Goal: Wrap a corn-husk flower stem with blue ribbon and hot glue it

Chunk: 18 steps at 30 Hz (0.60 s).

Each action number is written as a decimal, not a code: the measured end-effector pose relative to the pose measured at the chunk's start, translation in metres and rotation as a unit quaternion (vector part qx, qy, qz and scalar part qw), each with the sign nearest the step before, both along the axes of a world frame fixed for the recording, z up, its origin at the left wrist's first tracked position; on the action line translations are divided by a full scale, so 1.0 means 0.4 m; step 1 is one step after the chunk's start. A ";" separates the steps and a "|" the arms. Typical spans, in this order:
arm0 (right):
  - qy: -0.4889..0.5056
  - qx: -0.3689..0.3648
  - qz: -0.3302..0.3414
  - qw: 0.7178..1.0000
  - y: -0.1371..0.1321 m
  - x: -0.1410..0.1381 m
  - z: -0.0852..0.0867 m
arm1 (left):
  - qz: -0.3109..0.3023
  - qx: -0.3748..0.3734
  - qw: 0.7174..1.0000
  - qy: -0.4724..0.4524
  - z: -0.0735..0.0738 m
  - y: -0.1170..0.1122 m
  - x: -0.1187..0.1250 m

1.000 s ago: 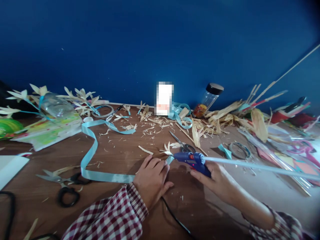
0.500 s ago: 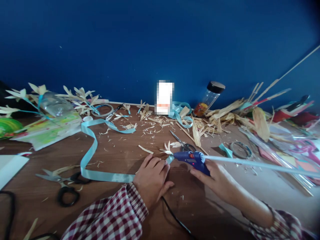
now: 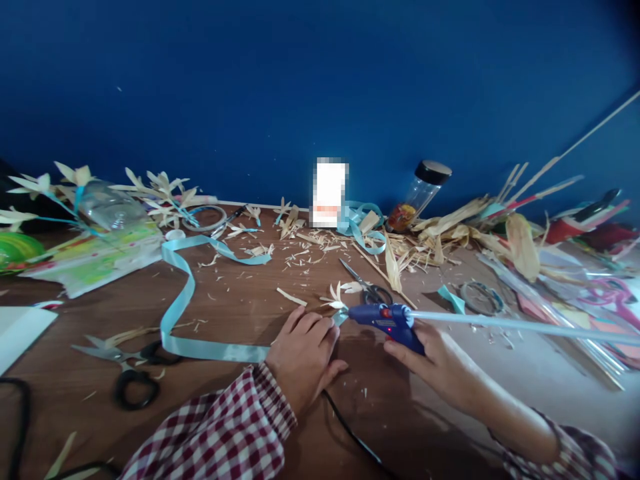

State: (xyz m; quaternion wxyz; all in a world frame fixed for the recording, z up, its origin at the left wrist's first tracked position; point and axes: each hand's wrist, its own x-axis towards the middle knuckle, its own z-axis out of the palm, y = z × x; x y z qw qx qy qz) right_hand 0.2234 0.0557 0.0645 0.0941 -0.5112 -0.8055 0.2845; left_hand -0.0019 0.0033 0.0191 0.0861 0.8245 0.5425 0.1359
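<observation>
My right hand (image 3: pixel 433 360) is wrapped round the grip of a blue hot glue gun (image 3: pixel 387 320) with a small red light lit. A long translucent glue stick (image 3: pixel 490 323) sticks out of its back. The gun's nozzle points left at the end of a light blue ribbon (image 3: pixel 341 316), close to or touching it. My left hand (image 3: pixel 306 357) presses the ribbon to the table, fingers bent over it; their tips are partly hidden. A small corn husk flower (image 3: pixel 336 296) sits just beyond the fingers, at the ribbon's end. The ribbon's long tail curls away to the left.
Black-handled scissors (image 3: pixel 135 373) lie open at left, and smaller scissors (image 3: pixel 367 283) lie behind the gun. Husk scraps (image 3: pixel 310 250) litter the table (image 3: pixel 240 413). A black-lidded jar (image 3: pixel 420 193), dry husks (image 3: pixel 450 223) and finished flowers (image 3: pixel 167 193) stand towards the blue wall. A black cord (image 3: pixel 350 433) runs in front.
The glue gun and my right hand have shifted very slightly right. My left hand stays on the ribbon, and the rest looks unchanged.
</observation>
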 end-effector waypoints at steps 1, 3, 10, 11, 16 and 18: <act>-0.008 -0.006 0.001 1.000 0.001 0.000 0.000 | 0.000 0.001 1.000 -0.001 0.000 0.000 0.000; -0.018 -0.007 -0.002 1.000 0.003 0.001 0.001 | 0.001 0.004 1.000 -0.003 -0.002 0.000 0.000; 0.000 -0.011 0.003 1.000 0.002 0.009 0.002 | 0.002 0.010 1.000 -0.004 -0.009 0.000 0.000; -0.006 -0.013 0.004 1.000 0.001 0.011 0.001 | 0.002 0.010 1.000 -0.002 -0.009 0.000 0.000; -0.014 -0.008 -0.003 1.000 -0.002 0.015 -0.004 | 0.003 0.016 1.000 0.000 -0.008 0.000 0.001; -0.001 -0.007 0.003 1.000 -0.003 0.015 -0.003 | 0.002 0.016 1.000 -0.001 -0.009 0.000 0.001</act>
